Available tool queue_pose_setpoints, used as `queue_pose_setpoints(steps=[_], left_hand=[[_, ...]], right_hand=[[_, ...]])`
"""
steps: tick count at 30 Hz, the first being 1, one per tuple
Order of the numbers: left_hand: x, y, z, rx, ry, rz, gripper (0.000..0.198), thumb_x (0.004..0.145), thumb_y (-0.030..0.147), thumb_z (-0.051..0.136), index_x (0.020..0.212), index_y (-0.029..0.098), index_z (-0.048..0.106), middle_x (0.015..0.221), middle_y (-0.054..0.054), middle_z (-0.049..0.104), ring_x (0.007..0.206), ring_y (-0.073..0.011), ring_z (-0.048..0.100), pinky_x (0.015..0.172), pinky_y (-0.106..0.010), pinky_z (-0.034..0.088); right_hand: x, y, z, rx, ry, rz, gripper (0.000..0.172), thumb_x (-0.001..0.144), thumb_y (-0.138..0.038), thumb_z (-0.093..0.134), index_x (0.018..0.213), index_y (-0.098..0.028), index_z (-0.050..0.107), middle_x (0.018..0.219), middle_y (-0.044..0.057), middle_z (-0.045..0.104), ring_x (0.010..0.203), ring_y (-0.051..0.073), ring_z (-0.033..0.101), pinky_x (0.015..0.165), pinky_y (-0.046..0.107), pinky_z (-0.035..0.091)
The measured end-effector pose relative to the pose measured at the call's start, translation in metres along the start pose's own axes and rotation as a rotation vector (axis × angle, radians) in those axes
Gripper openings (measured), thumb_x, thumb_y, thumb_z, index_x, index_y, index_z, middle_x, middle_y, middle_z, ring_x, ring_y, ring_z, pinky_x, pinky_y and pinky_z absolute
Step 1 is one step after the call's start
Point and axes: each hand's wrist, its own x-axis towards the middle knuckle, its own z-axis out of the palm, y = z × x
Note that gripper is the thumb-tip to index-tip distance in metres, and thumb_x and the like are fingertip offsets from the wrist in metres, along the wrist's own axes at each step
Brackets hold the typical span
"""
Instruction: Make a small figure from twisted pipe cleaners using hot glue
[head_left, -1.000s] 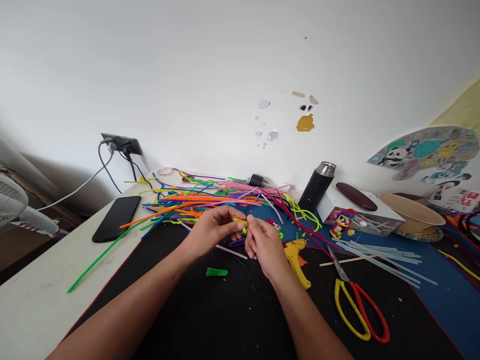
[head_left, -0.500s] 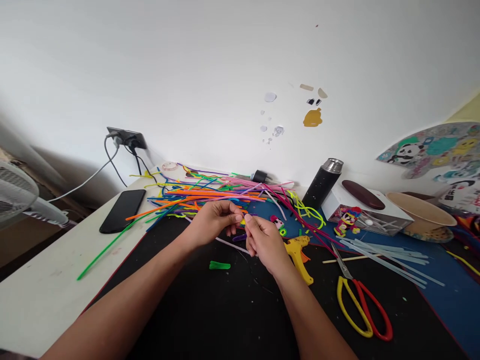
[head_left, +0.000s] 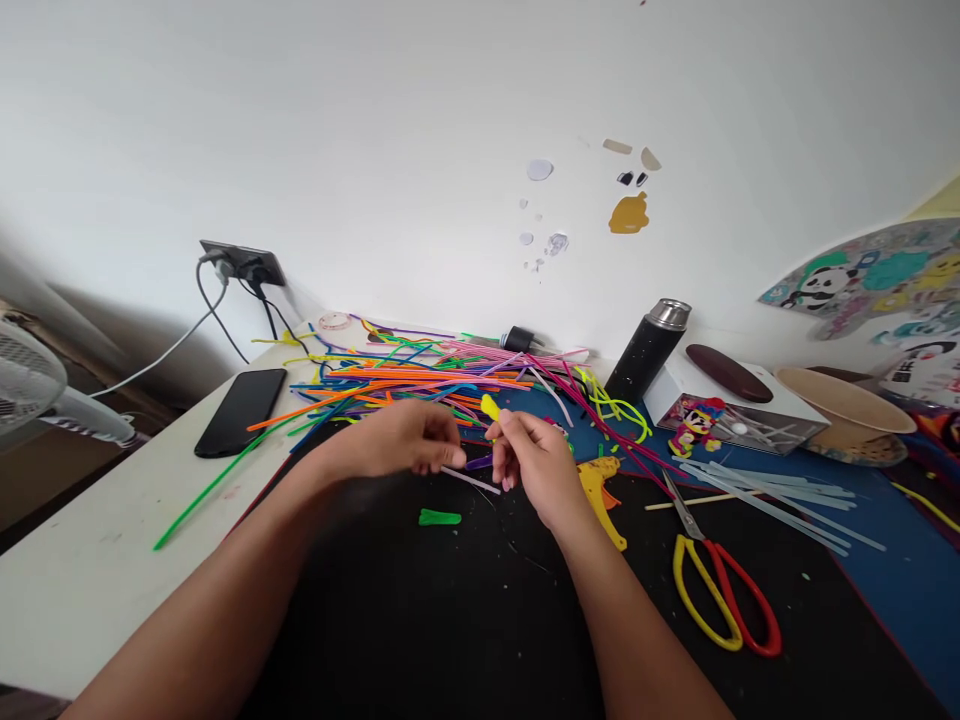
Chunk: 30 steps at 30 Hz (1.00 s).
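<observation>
My right hand (head_left: 529, 455) pinches a small yellow pipe-cleaner piece (head_left: 490, 406) between thumb and fingertips, its flared end sticking up. To its left, my left hand (head_left: 409, 440) is apart from the piece, its fingers loosely bent and nothing visible in them. Just below the gap between the hands lie a short purple piece (head_left: 478, 463) and a pale lilac pipe cleaner (head_left: 474, 481). Closer to me, a short green fuzzy piece (head_left: 439, 517) rests on the black mat (head_left: 435, 620).
Behind my hands spreads a pile of coloured pipe cleaners (head_left: 405, 378). To the right are a yellow glue gun (head_left: 600, 497), scissors (head_left: 690, 525), clear glue sticks (head_left: 795, 500), a small figure (head_left: 697, 427) and a black flask (head_left: 649, 350). A phone (head_left: 240, 412) lies left.
My left hand has let go of the yellow piece and moved left and down, away from my right hand. The right hand keeps the piece, which now shows more.
</observation>
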Motion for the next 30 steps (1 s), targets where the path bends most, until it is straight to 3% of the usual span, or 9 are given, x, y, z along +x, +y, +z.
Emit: queue_pose_setpoints(steps=[3,7,12,16,19,22,24,30], left_hand=[[0.000,-0.004,0.011,0.296,-0.182,-0.072,0.013,0.071,0.033,0.083,0.071,0.023,0.074,0.058,0.001,0.066,0.052,-0.0172,0.060,0.049,-0.025,0.036],[0.003,-0.004,0.031,0.604,-0.135,-0.053,0.026,0.054,0.031,0.093,0.071,0.026,0.074,0.062,0.002,0.065,0.055,-0.0185,0.054,0.054,-0.028,0.030],[0.002,0.003,0.037,0.654,-0.262,-0.061,0.014,0.066,0.021,0.085,0.069,0.025,0.072,0.066,0.002,0.066,0.059,-0.0183,0.053,0.057,-0.028,0.029],[0.004,0.007,0.027,0.331,-0.210,-0.002,0.008,0.076,0.025,0.078,0.077,0.022,0.071,0.069,0.002,0.063,0.061,-0.0155,0.052,0.055,-0.027,0.031],[0.009,0.006,0.016,-0.151,-0.033,0.059,0.025,0.081,0.042,0.078,0.085,0.020,0.066,0.071,0.002,0.062,0.061,-0.0137,0.054,0.057,-0.025,0.037],[0.015,0.002,0.013,-0.517,0.187,0.043,0.041,0.075,0.051,0.084,0.085,0.019,0.060,0.066,0.003,0.061,0.054,-0.0113,0.053,0.054,-0.024,0.039],[0.018,0.001,0.016,-0.619,0.260,0.039,0.045,0.071,0.050,0.087,0.084,0.018,0.059,0.066,0.002,0.063,0.053,-0.0109,0.054,0.052,-0.023,0.039],[0.024,0.001,0.031,-0.712,0.320,0.104,0.041,0.067,0.043,0.092,0.080,0.016,0.064,0.070,0.001,0.062,0.060,-0.0113,0.057,0.052,-0.021,0.042]], right_hand=[[0.001,-0.002,-0.002,0.085,0.084,-0.002,0.047,0.089,-0.064,0.065,0.080,-0.018,0.067,0.051,-0.004,0.055,0.037,0.011,0.052,0.033,0.020,0.034],[0.001,-0.002,-0.002,0.133,0.096,-0.008,0.044,0.088,-0.062,0.068,0.080,-0.018,0.067,0.052,-0.004,0.054,0.037,0.011,0.051,0.032,0.020,0.034],[0.001,-0.002,-0.001,0.143,0.092,0.006,0.043,0.089,-0.061,0.068,0.082,-0.018,0.068,0.051,-0.005,0.054,0.037,0.011,0.050,0.033,0.020,0.034],[0.001,-0.003,-0.001,0.164,0.091,0.000,0.043,0.089,-0.061,0.069,0.083,-0.018,0.068,0.051,-0.005,0.054,0.036,0.010,0.049,0.033,0.020,0.033],[0.000,-0.004,0.000,0.191,0.102,0.015,0.045,0.087,-0.063,0.069,0.083,-0.018,0.067,0.051,-0.005,0.055,0.037,0.011,0.049,0.033,0.020,0.032],[-0.001,-0.004,0.003,0.203,0.100,0.030,0.049,0.087,-0.067,0.067,0.083,-0.018,0.067,0.051,-0.005,0.054,0.037,0.011,0.048,0.033,0.020,0.031],[-0.001,-0.004,0.005,0.203,0.091,0.034,0.049,0.087,-0.067,0.068,0.083,-0.018,0.068,0.050,-0.005,0.054,0.037,0.010,0.048,0.034,0.020,0.031],[-0.001,0.000,0.008,0.194,0.059,0.041,0.046,0.087,-0.064,0.070,0.082,-0.018,0.069,0.050,-0.005,0.054,0.036,0.010,0.048,0.035,0.019,0.030]])
